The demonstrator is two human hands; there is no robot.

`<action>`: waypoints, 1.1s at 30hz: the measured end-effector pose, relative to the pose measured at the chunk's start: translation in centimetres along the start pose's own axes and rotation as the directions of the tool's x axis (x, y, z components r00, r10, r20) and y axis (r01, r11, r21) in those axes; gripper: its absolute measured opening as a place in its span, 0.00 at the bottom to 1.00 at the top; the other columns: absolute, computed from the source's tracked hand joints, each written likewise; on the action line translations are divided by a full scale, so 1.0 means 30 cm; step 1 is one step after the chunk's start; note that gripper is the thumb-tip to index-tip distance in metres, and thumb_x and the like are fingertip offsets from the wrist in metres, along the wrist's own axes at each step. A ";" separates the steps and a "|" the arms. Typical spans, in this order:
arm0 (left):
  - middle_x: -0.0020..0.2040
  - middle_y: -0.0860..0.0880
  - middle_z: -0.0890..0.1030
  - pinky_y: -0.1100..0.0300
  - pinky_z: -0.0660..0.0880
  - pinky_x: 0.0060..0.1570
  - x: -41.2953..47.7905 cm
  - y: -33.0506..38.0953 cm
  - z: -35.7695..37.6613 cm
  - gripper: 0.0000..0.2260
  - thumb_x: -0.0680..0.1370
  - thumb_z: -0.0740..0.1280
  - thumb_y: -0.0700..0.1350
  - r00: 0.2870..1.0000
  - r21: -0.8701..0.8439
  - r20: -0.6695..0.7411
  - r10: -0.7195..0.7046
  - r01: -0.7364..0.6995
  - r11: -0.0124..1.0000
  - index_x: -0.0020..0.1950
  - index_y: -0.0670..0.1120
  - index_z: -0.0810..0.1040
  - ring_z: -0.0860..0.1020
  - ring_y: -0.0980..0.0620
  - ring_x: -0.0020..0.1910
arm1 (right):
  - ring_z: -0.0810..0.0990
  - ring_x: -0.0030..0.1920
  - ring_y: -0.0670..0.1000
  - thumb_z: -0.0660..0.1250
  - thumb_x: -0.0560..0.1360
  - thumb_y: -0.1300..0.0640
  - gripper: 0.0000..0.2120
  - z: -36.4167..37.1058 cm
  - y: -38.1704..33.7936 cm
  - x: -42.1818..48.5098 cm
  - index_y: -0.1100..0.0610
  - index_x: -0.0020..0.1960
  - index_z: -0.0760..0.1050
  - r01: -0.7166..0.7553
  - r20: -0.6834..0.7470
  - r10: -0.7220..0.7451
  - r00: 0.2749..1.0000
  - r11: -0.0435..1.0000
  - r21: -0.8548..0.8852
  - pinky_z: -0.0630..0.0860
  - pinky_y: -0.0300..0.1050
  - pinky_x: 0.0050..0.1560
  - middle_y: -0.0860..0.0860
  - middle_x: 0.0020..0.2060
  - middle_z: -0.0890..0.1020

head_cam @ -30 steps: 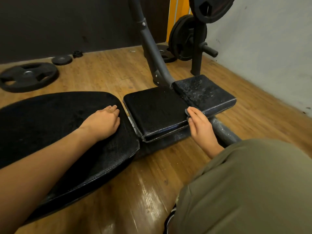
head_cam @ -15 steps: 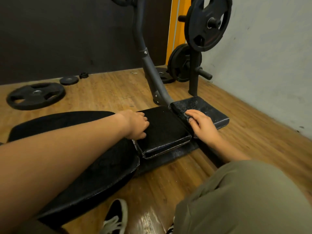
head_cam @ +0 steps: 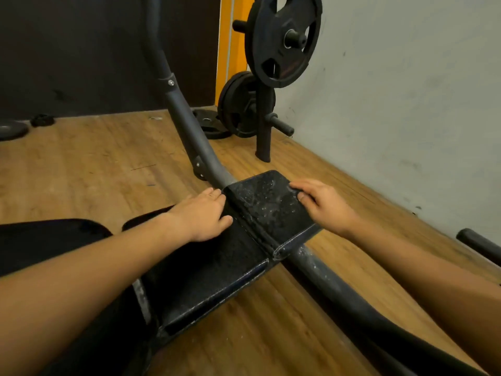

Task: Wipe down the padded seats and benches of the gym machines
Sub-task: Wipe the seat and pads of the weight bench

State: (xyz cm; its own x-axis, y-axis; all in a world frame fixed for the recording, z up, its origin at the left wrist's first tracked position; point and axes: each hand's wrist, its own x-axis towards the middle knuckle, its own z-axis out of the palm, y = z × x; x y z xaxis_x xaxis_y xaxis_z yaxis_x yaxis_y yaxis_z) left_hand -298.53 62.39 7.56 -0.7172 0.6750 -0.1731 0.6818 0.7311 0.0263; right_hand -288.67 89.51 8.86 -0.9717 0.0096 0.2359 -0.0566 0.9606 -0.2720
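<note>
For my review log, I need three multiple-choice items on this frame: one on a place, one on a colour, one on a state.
1. Where does the right hand rest? A) floor B) end pad C) wall
2. What colour is the strip behind the rack? A) yellow B) blue C) green
3. The end pad's surface is: A) flecked pale B) towel-covered C) torn open
Answers: B, its fingers lie on that pad's right edge; A, it is plainly yellow-orange; A, pale specks dot the black top.
</note>
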 end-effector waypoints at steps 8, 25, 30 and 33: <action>0.82 0.50 0.50 0.48 0.45 0.77 0.157 -0.038 0.205 0.30 0.83 0.47 0.62 0.984 -0.157 -0.170 -0.053 0.026 0.987 0.81 0.47 0.54 0.45 0.54 0.80 | 0.76 0.62 0.51 0.59 0.82 0.61 0.15 0.099 0.226 0.395 0.55 0.66 0.76 -0.110 0.138 0.108 0.985 0.994 0.007 0.71 0.48 0.65 0.52 0.61 0.80; 0.81 0.53 0.49 0.58 0.41 0.74 0.076 -0.010 0.216 0.34 0.78 0.42 0.63 0.954 -0.247 -0.254 -0.162 0.098 0.964 0.81 0.49 0.53 0.44 0.59 0.78 | 0.70 0.72 0.50 0.62 0.82 0.57 0.18 0.216 0.299 0.478 0.57 0.71 0.74 -0.034 0.157 0.031 0.987 0.999 0.020 0.62 0.43 0.74 0.51 0.70 0.75; 0.81 0.52 0.49 0.58 0.39 0.74 0.073 -0.010 0.213 0.34 0.78 0.41 0.62 0.955 -0.252 -0.248 -0.164 0.100 0.962 0.81 0.49 0.52 0.43 0.59 0.78 | 0.71 0.71 0.48 0.64 0.81 0.61 0.17 0.200 0.313 0.424 0.57 0.70 0.75 -0.021 0.165 0.018 0.986 1.000 0.013 0.62 0.41 0.73 0.50 0.69 0.76; 0.81 0.51 0.50 0.57 0.41 0.75 0.073 -0.005 0.208 0.34 0.78 0.41 0.61 0.956 -0.248 -0.249 -0.158 0.095 0.964 0.81 0.48 0.53 0.46 0.57 0.79 | 0.73 0.69 0.47 0.64 0.81 0.61 0.17 0.168 0.333 0.339 0.57 0.69 0.76 -0.024 0.158 0.023 0.987 1.000 0.002 0.64 0.41 0.72 0.49 0.68 0.77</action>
State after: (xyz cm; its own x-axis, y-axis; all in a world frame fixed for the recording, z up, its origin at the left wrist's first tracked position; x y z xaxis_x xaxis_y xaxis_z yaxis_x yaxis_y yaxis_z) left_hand -299.30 63.15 1.03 -0.8291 0.5540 0.0755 0.5534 0.7936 0.2529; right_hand -300.28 97.81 3.84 -0.9968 -0.0125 0.0792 -0.0342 0.9595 -0.2797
